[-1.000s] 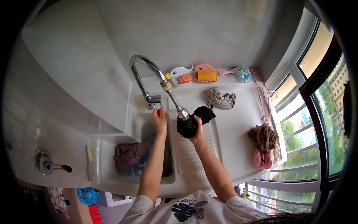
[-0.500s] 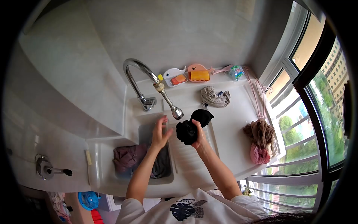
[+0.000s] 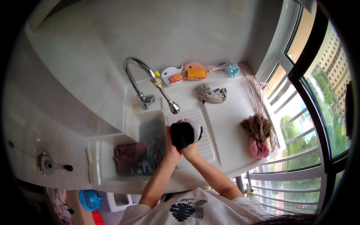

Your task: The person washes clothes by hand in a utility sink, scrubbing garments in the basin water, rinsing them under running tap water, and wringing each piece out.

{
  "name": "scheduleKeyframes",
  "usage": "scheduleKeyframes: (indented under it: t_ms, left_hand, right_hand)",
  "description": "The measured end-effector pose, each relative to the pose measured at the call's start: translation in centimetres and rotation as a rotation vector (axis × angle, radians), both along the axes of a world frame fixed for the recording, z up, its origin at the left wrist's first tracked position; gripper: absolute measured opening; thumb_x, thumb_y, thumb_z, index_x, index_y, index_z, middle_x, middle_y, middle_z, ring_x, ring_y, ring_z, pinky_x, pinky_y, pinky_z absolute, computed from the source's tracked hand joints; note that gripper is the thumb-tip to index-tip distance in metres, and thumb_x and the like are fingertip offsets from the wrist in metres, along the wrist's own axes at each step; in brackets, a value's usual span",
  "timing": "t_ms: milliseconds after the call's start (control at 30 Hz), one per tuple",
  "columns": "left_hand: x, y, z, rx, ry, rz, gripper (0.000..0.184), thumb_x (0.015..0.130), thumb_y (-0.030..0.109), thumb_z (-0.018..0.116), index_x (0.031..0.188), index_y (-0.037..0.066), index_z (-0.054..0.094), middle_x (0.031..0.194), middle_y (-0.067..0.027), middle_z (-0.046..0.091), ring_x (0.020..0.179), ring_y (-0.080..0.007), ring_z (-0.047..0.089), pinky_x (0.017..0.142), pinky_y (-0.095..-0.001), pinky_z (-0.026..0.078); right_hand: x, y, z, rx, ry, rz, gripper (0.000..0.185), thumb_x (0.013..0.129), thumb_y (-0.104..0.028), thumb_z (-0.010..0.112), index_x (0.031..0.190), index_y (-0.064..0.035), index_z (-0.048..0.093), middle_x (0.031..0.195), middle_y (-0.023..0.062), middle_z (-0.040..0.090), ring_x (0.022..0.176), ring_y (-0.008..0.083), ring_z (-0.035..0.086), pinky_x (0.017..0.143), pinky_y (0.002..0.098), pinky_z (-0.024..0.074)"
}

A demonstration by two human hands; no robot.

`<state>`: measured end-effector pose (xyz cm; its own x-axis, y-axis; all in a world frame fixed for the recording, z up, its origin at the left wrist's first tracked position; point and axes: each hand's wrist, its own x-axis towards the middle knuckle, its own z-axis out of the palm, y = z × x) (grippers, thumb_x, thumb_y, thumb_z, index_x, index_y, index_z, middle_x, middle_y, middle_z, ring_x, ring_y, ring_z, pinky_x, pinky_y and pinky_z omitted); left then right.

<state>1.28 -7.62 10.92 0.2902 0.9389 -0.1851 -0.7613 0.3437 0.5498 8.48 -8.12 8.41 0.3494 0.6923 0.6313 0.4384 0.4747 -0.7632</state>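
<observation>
A bunched black cloth [image 3: 182,135] is pressed between my two hands over the ribbed washboard part of the sink. My left hand [image 3: 173,145] grips its left side, fingers partly hidden behind it. On the lower right, my right hand [image 3: 190,149] holds it too, with most fingers out of sight. A pale patch shows at the cloth's right edge; what it is I cannot make out. Left of my hands, a maroon garment [image 3: 129,154] and a dark grey garment [image 3: 152,159] lie in cloudy water in the basin [image 3: 144,129].
The chrome faucet [image 3: 157,84] arches over the washboard [image 3: 204,140]. Soap dishes [image 3: 176,78] line the back ledge. A twisted beige cloth [image 3: 212,93] lies on the counter, with brown cloth [image 3: 258,126] and pink cloth [image 3: 259,149] bunched at right beside pink hangers [image 3: 258,93].
My left hand has come from beside the faucet head to the black cloth, and both hands now hold it, lower and further left. The basin water looks cloudier around the garments.
</observation>
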Motion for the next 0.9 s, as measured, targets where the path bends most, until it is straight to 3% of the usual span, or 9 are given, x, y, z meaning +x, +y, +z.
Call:
scheduleKeyframes:
  t_ms: [67,133,200,233,267,333,367,600,900]
  left_hand:
    - [-0.4,-0.2,1.7,-0.145,-0.125,-0.190,0.060,0.092,0.062,0.038,0.113,0.011,0.060,0.103,-0.0040,0.064,0.097,-0.0172,0.061,0.088,-0.0309,0.047]
    - [-0.1,0.0,2.3,-0.115,0.007,-0.143,0.050,0.090,0.063,0.041,0.087,0.016,0.059,0.086,0.0031,0.063,0.078,-0.0107,0.062,0.065,-0.0278,0.051]
    - [-0.3,-0.2,3.0,-0.268,0.196,-0.114,0.048,0.089,0.063,0.044,0.087,0.017,0.059,0.081,0.0037,0.062,0.077,-0.0114,0.062,0.065,-0.0282,0.051]
    - [-0.1,0.3,2.0,-0.268,0.037,-0.125,0.045,0.090,0.061,0.046,0.087,0.018,0.059,0.084,0.0046,0.063,0.078,-0.0109,0.062,0.065,-0.0277,0.051]
    - [-0.7,1.7,-2.3,-0.144,-0.048,-0.247,0.045,0.090,0.058,0.049,0.098,0.016,0.059,0.093,0.0044,0.063,0.080,-0.0115,0.061,0.068,-0.0295,0.052]
    - [1.1,3.0,-6.8,0.018,0.096,-0.025,0.047,0.090,0.056,0.050,0.112,0.014,0.056,0.103,0.0014,0.061,0.092,-0.0124,0.061,0.077,-0.0295,0.051]
    - [1.1,3.9,-8.1,0.104,0.113,-0.073,0.051,0.091,0.054,0.048,0.122,0.013,0.051,0.113,-0.0016,0.059,0.105,-0.0125,0.057,0.088,-0.0282,0.047]
    - [1.9,4.8,-7.5,0.019,0.004,-0.059,0.054,0.091,0.056,0.046,0.126,0.015,0.047,0.118,-0.0018,0.056,0.108,-0.0145,0.055,0.090,-0.0324,0.045]
    - [1.9,5.4,-6.4,-0.081,-0.054,-0.103,0.057,0.091,0.058,0.042,0.132,0.018,0.042,0.124,-0.0019,0.052,0.112,-0.0171,0.052,0.093,-0.0378,0.044]
  right_hand:
    - [0.3,-0.6,3.1,0.163,-0.053,0.030,0.041,0.066,-0.007,0.072,0.105,-0.0035,0.059,0.124,0.0167,0.055,0.120,0.0336,0.050,0.103,0.0520,0.0354]
    - [1.0,-1.1,2.9,0.147,-0.136,0.202,0.043,0.065,-0.007,0.072,0.105,-0.0037,0.059,0.122,0.0164,0.057,0.115,0.0340,0.054,0.100,0.0506,0.0396]
    - [1.4,-1.9,2.9,-0.007,-0.090,0.197,0.039,0.065,-0.006,0.072,0.102,-0.0034,0.061,0.115,0.0161,0.061,0.105,0.0347,0.059,0.089,0.0417,0.0477]
    - [1.3,-1.9,2.2,-0.089,-0.085,0.146,0.033,0.066,-0.006,0.070,0.097,-0.0020,0.062,0.110,0.0179,0.062,0.099,0.0349,0.061,0.084,0.0400,0.0489]
    - [1.1,-1.6,1.5,-0.165,-0.079,0.098,0.026,0.068,-0.005,0.069,0.093,-0.0007,0.062,0.105,0.0196,0.063,0.093,0.0350,0.063,0.078,0.0383,0.0500]
    - [0.4,-0.8,1.6,-0.278,0.220,0.024,0.020,0.069,-0.006,0.068,0.085,0.0036,0.061,0.079,0.0206,0.065,0.077,0.0377,0.065,0.068,0.0382,0.0499]
    - [0.4,-0.4,1.7,-0.318,0.230,0.001,0.021,0.069,-0.008,0.068,0.085,0.0037,0.061,0.077,0.0209,0.065,0.077,0.0381,0.065,0.066,0.0387,0.0501]
    - [0.7,1.9,2.1,-0.588,0.163,-0.096,0.038,0.067,-0.032,0.069,0.087,0.0007,0.063,0.081,0.0248,0.065,0.082,0.0428,0.062,0.072,0.0458,0.0498]
    - [0.4,3.6,0.5,-0.648,0.161,0.004,0.035,0.068,-0.032,0.067,0.075,0.0018,0.065,0.076,0.0247,0.064,0.077,0.0425,0.063,0.070,0.0458,0.0499]
